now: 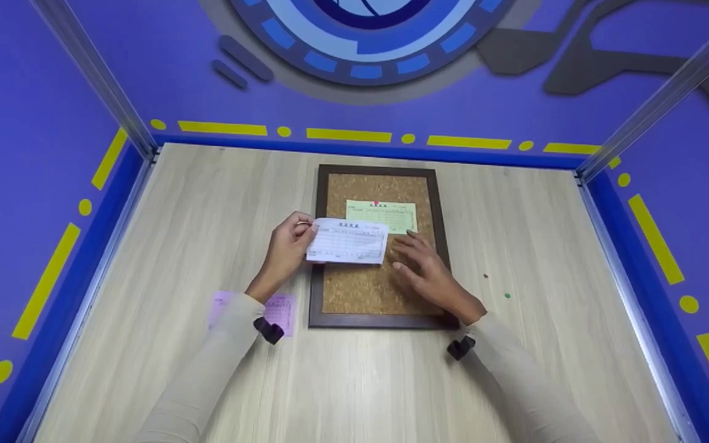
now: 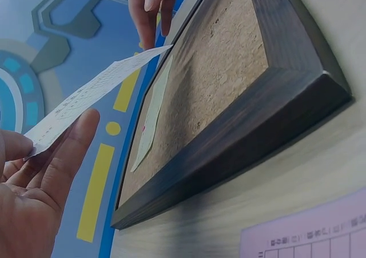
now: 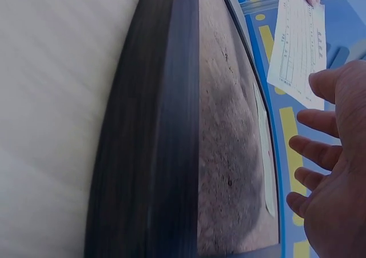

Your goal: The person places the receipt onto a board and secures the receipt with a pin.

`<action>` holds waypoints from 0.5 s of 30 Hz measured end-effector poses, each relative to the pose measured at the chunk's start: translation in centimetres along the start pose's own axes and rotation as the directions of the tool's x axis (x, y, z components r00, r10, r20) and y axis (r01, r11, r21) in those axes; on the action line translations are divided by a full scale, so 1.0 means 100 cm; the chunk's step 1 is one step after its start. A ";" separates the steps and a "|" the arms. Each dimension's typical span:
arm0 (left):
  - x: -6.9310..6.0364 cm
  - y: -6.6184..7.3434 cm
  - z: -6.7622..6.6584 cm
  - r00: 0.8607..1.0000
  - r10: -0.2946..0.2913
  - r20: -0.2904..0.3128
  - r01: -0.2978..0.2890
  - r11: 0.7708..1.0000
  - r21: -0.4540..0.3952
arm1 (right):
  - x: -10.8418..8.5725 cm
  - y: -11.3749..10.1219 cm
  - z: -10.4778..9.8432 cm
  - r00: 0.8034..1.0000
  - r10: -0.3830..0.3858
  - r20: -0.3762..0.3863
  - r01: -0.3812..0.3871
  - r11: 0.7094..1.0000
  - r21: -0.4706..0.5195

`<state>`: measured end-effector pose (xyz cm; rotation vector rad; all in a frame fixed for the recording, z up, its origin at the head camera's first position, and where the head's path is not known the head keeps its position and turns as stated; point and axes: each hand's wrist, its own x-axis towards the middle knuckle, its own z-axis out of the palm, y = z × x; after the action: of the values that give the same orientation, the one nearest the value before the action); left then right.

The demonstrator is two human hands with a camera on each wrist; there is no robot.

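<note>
My left hand (image 1: 292, 246) pinches the left edge of a white printed slip (image 1: 348, 241) between thumb and fingers. In the left wrist view the slip (image 2: 94, 98) is raised above the framed cork board (image 1: 354, 295). Over the board's right side hovers my right hand (image 1: 429, 275), its fingers spread and apart from the slip; the right wrist view shows this hand (image 3: 337, 149) holding nothing. A green printed slip (image 1: 385, 215) lies on the cork with a pink pushpin (image 1: 376, 203) at its top edge, partly covered by the white slip.
A purple printed slip (image 1: 280, 317) lies on the wooden table (image 1: 354, 381) left of the board, partly under my left forearm. Right of the board are a small green pin (image 1: 507, 296) and a small brown-red piece (image 1: 485, 275). Blue walls (image 1: 391, 114) enclose the table's back and sides.
</note>
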<state>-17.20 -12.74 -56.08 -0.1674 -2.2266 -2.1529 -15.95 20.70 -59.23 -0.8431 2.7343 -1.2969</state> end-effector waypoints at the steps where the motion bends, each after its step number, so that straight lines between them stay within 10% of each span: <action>1: 0.000 0.000 0.001 1.000 0.000 0.004 0.000 1.000 -0.003 | 0.000 -0.001 0.000 1.000 0.005 0.002 -0.005 1.000 0.004; 15: 0.001 -0.001 0.012 1.000 0.030 0.003 -0.030 0.999 -0.010 | 0.006 -0.001 0.004 0.997 0.068 -0.027 -0.066 0.996 0.060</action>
<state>-17.26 -11.58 -56.23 -0.2033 -2.2008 -2.1498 -16.34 20.09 -59.28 -0.7278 2.7056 -1.3802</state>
